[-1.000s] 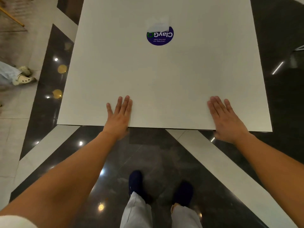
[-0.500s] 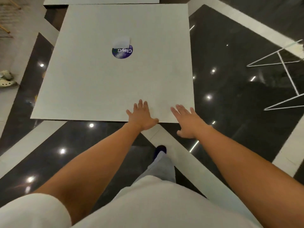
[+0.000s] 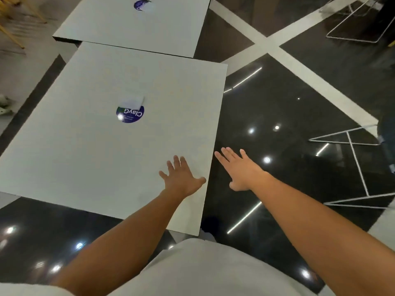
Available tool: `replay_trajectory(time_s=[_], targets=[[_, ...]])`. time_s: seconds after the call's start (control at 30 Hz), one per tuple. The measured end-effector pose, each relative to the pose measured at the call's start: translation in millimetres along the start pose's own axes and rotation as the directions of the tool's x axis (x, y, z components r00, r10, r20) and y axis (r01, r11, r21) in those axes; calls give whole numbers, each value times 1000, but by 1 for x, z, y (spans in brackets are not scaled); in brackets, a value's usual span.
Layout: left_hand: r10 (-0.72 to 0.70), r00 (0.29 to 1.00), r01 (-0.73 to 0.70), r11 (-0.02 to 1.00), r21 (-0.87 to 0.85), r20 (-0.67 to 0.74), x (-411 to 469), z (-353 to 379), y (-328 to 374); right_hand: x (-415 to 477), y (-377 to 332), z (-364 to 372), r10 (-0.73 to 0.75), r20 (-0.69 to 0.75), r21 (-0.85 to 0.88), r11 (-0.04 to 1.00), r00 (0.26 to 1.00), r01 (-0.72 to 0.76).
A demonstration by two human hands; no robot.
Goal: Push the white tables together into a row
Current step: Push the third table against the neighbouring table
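A square white table (image 3: 89, 150) with a round blue sticker (image 3: 130, 113) fills the left middle. Its far edge meets a second white table (image 3: 149, 33), which sits shifted a little to the right and carries its own blue sticker (image 3: 141, 5). My left hand (image 3: 181, 178) lies flat with fingers spread on the near table's right front corner. My right hand (image 3: 241, 169) is open with fingers spread, just beyond the table's right edge, above the dark floor and holding nothing.
White wire chair frames stand at the right (image 3: 354, 163) and at the far right (image 3: 354, 24). Yellow chair legs (image 3: 12, 26) show at the far left. A shoe (image 3: 5, 105) lies by the left edge. The glossy dark floor has white stripes (image 3: 299, 67).
The near table has slid forward until it meets the second table. My view has shifted right along the table. My right hand has come off the tabletop, and my left hand now rests at the right corner.
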State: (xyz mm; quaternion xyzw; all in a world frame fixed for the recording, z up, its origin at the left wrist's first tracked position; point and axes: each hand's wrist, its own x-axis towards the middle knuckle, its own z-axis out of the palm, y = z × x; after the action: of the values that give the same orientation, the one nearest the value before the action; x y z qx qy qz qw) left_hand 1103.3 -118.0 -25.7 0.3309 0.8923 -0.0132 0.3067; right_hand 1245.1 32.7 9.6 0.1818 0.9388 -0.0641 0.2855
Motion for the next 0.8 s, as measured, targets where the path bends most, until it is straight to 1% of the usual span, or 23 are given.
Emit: replay_trajectory(time_s=[0.2, 0.37, 0.47, 0.6, 0.67, 0.8], targets=[[-142, 990, 139, 985, -105, -23, 25, -21, 31, 41, 50, -37, -154, 53, -68, 985, 987, 158], [-293, 956, 278, 933, -227, -33, 38, -15, 49, 87, 87, -66, -298, 53, -156, 940, 953, 303], [-400, 916, 372, 880, -294, -38, 44, -7, 66, 113, 116, -80, -396, 52, -233, 888, 917, 396], [-531, 846, 471, 785, -401, -44, 46, 2, 99, 146, 153, -101, -507, 118, -334, 789, 854, 515], [-574, 817, 500, 752, -430, -54, 46, 8, 116, 162, 168, -108, -550, 140, -379, 739, 823, 558], [-640, 768, 560, 692, -455, -29, 44, 21, 145, 192, 185, -119, -599, 202, -435, 654, 775, 619]])
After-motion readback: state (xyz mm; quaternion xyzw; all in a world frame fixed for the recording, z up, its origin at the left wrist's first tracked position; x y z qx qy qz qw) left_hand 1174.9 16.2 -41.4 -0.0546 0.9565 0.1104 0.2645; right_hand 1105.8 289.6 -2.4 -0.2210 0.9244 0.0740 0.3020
